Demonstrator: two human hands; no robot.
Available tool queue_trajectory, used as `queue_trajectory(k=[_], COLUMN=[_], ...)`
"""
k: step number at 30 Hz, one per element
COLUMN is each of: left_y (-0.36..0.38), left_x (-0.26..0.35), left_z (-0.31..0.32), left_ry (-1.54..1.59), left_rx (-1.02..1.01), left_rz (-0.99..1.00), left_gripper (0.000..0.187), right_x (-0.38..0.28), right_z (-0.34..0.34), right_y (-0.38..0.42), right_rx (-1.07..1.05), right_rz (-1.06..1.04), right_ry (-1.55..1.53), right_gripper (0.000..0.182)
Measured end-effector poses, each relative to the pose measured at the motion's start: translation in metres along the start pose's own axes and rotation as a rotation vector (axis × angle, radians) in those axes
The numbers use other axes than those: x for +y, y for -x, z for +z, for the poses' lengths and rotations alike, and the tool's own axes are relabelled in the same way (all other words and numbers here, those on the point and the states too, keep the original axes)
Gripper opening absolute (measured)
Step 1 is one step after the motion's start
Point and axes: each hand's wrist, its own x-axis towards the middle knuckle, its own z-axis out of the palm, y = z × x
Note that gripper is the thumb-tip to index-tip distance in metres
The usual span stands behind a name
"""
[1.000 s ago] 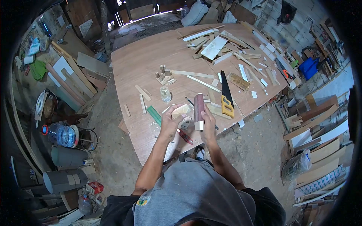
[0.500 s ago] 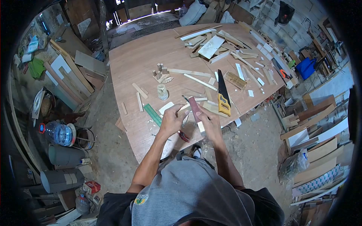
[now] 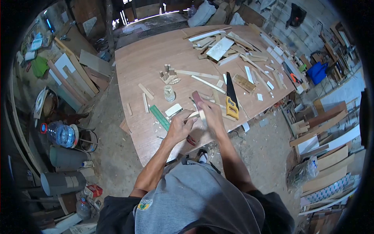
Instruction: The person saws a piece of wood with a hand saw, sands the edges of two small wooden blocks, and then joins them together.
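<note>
From my remote view, I am seeing the red-wrapped block (image 3: 197,100) tilting above the near part of the table (image 3: 144,58). My right hand (image 3: 212,115) is gripping it, fingers closing around its side. Beside it, over the same part of the table, my left hand (image 3: 181,126) is bending at the wrist, its fingers curling and pinching a small piece of wood (image 3: 193,114) close to the block. Both forearms are angling inward from the table's near side, the palms partly hiding what they are holding.

On the table's near half, a green strip (image 3: 159,117) and a glass jar (image 3: 169,94) are lying and standing left of my hands, pliers (image 3: 191,140) are resting near the edge, and a yellow-handled saw (image 3: 231,101) is lying to the right. A heap of wood scraps (image 3: 222,47) is covering part of the table's far right.

Beyond the table's far edge, a pale sack (image 3: 202,15) is sitting; a blue bag (image 3: 317,73) is hanging past its right side, and a large water bottle (image 3: 65,135) is lying left of it, above the floor (image 3: 113,132).
</note>
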Motion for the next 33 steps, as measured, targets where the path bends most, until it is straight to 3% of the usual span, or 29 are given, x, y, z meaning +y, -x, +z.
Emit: queue_trajectory(k=[2, 4, 5, 8, 9, 13, 16, 18, 20, 22, 27, 30, 33], left_y=[-0.003, -0.006, -0.004, -0.005, -0.004, -0.005, -0.004, -0.007, -0.007, -0.009, -0.004, -0.005, 0.001], left_x=[0.002, 0.005, 0.006, -0.014, -0.005, -0.014, -0.008, -0.015, -0.010, -0.020, -0.014, -0.014, -0.006], left_z=[-0.004, -0.006, -0.011, -0.013, -0.015, -0.012, -0.015, -0.016, -0.027, -0.027, -0.022, -0.029, -0.024], left_ry=[-0.010, -0.006, 0.015, -0.130, -0.072, 0.162, 0.076, 0.070, -0.026, -0.083, -0.065, -0.092, -0.179], left_rx=[-0.015, 0.144, 0.127, 0.173, 0.119, 0.155, 0.096, 0.144, 0.134, 0.204, 0.141, 0.181, 0.116], left_rz=[0.056, 0.118, -0.007, 0.145, 0.028, 0.017, -0.036, 0.129, 0.083, 0.174, 0.179, 0.133, 0.252], left_gripper=[0.023, 0.024, 0.027, 0.031, 0.033, 0.032, 0.030, 0.032, 0.034, 0.034, 0.035, 0.035, 0.035], right_x=[0.016, 0.001, -0.008, -0.005, -0.019, -0.019, -0.018, -0.012, -0.013, -0.010, 0.001, 0.009, 0.017], right_z=[0.000, -0.007, -0.013, -0.008, -0.001, 0.010, 0.014, 0.016, 0.022, 0.021, 0.019, 0.035, 0.025], right_y=[-0.014, -0.007, 0.002, 0.025, 0.035, 0.043, 0.027, 0.023, 0.021, 0.039, 0.008, 0.029, 0.009], right_rx=[0.013, 0.108, 0.099, -0.015, -0.021, 0.029, 0.010, 0.015, 0.004, 0.018, -0.051, 0.085, 0.042], right_rz=[-0.020, 0.064, 0.124, 0.141, 0.115, -0.044, 0.066, 0.040, -0.017, -0.111, 0.078, -0.113, 0.039], right_ry=[0.041, -0.273, -0.299, -0.290, -0.233, -0.046, -0.105, -0.119, -0.140, -0.035, -0.217, -0.286, -0.261], right_gripper=[0.050, 0.050, 0.051, 0.049, 0.049, 0.048, 0.048, 0.048, 0.049, 0.050, 0.046, 0.044, 0.043])
